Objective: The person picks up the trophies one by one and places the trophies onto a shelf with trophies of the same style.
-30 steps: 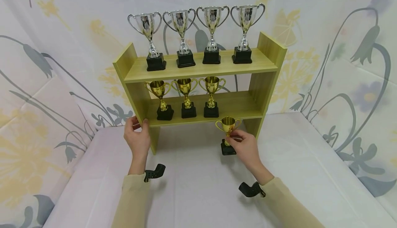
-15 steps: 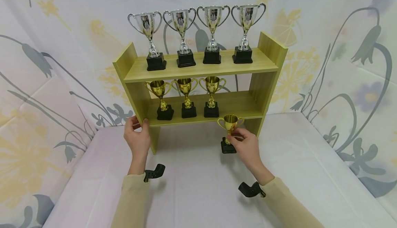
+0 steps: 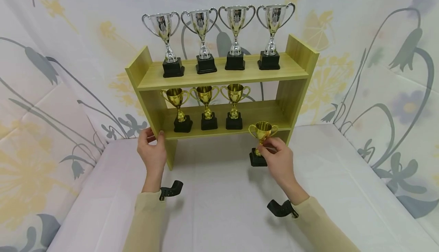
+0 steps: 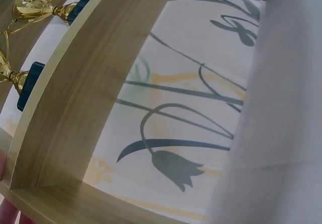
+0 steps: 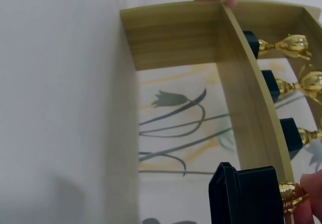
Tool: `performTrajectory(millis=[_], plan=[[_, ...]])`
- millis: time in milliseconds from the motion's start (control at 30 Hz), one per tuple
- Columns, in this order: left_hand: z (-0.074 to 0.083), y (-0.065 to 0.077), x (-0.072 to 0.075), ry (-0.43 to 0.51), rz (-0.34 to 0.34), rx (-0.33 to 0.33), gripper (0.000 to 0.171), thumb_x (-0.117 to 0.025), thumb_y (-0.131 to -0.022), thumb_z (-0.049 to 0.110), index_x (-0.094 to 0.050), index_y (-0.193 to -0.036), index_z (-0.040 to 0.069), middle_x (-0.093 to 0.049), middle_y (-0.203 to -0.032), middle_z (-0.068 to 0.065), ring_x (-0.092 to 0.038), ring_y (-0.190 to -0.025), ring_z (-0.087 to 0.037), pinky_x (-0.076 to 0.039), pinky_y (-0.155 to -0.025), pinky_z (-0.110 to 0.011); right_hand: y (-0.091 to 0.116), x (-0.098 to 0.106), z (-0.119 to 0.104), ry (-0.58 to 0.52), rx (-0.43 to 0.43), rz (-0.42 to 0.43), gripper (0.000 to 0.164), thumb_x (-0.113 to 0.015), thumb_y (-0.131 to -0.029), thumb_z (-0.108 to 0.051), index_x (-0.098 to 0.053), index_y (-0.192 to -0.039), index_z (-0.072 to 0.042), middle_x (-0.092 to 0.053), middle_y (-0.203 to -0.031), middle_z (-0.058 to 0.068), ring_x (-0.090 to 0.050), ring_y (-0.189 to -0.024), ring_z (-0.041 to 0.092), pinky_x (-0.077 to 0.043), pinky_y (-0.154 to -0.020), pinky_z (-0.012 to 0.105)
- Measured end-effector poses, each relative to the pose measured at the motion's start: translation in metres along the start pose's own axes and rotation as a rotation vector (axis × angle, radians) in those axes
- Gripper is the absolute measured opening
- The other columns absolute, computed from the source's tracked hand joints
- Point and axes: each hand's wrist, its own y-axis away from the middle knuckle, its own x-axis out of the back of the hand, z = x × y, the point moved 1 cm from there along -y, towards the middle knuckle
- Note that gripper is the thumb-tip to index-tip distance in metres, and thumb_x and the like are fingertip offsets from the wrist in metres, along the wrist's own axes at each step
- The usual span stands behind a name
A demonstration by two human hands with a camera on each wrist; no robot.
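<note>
My right hand point(image 3: 280, 160) pinches the stem of a small gold trophy cup point(image 3: 263, 129), upright in front of the middle shelf's right end. Its black square base point(image 5: 246, 196) is large in the right wrist view, off the table with a shadow below. My left hand point(image 3: 152, 151) grips the left side panel of a light wooden two-tier shelf point(image 3: 223, 80), thumb at the front edge by the middle board; some of its fingers are hidden behind the panel. Three matching gold trophy cups point(image 3: 234, 93) stand on the middle board, left and centre.
Several larger silver trophy cups point(image 3: 236, 18) stand in a row on the top board. The shelf's right side panel point(image 3: 300, 92) is just beyond the held trophy. A white cloth covers the table point(image 3: 212, 206), with a floral cloth backdrop point(image 3: 377, 54) around it.
My right hand has raised the gold trophy cup slightly and carried it rightward, a little closer to the shelf. The left hand keeps its hold on the side panel.
</note>
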Motion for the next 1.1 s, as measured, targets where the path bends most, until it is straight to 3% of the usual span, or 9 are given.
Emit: performTrajectory(millis=[367, 533, 700, 800, 900, 1100], plan=[[0.003, 0.001, 0.001, -0.016, 0.007, 0.014, 0.023, -0.064, -0.092, 0.008, -0.065, -0.112, -0.005, -0.062, -0.104, -0.021, -0.054, -0.088, -0.022, -0.044, -0.075, -0.038, -0.006, 0.009, -0.006, 0.030, 0.058, 0.057, 0.010, -0.070, -0.088, -0.001, -0.072, -0.097, 0.004, -0.061, -0.096, 0.010, -0.061, -0.088, 0.016, -0.051, -0.076, 0.013], [0.003, 0.001, 0.001, -0.014, -0.002, 0.012, 0.022, -0.064, -0.092, 0.008, -0.065, -0.111, -0.004, -0.061, -0.103, -0.020, -0.054, -0.088, -0.020, -0.044, -0.073, -0.035, -0.005, 0.009, -0.008, 0.019, 0.075, 0.074, 0.009, -0.072, -0.087, 0.000, -0.073, -0.096, 0.004, -0.063, -0.095, 0.011, -0.062, -0.086, 0.014, -0.052, -0.076, 0.014], [0.003, 0.001, 0.000, -0.017, -0.005, 0.006, 0.022, -0.064, -0.092, 0.008, -0.065, -0.110, -0.004, -0.062, -0.102, -0.020, -0.054, -0.086, -0.020, -0.042, -0.072, -0.031, -0.005, 0.010, -0.010, 0.002, 0.062, 0.082, 0.020, -0.073, -0.087, 0.000, -0.073, -0.107, 0.004, -0.068, -0.098, 0.014, -0.065, -0.083, 0.007, -0.052, -0.075, 0.014], [0.003, 0.001, 0.000, -0.014, -0.002, 0.001, 0.022, -0.064, -0.092, 0.007, -0.065, -0.110, -0.005, -0.062, -0.101, -0.020, -0.054, -0.086, -0.020, -0.042, -0.073, -0.031, -0.005, 0.011, -0.012, -0.021, 0.046, 0.084, 0.027, -0.074, -0.087, 0.000, -0.071, -0.113, 0.005, -0.069, -0.100, 0.017, -0.067, -0.085, 0.011, -0.052, -0.076, 0.014], [0.003, 0.001, 0.000, -0.011, 0.000, 0.006, 0.022, -0.065, -0.091, 0.007, -0.065, -0.110, -0.004, -0.062, -0.101, -0.021, -0.054, -0.086, -0.021, -0.042, -0.073, -0.032, -0.006, 0.011, -0.012, -0.030, 0.049, 0.089, 0.027, -0.074, -0.086, 0.001, -0.070, -0.113, 0.005, -0.069, -0.100, 0.017, -0.068, -0.086, 0.014, -0.052, -0.077, 0.014], [0.003, 0.001, 0.000, -0.006, 0.005, 0.007, 0.021, -0.065, -0.091, 0.006, -0.065, -0.109, -0.004, -0.062, -0.101, -0.021, -0.055, -0.085, -0.021, -0.043, -0.073, -0.035, -0.011, 0.012, -0.014, -0.031, 0.105, 0.110, 0.021, -0.074, -0.086, 0.001, -0.071, -0.107, 0.005, -0.069, -0.096, 0.016, -0.065, -0.082, 0.003, -0.053, -0.076, 0.015]])
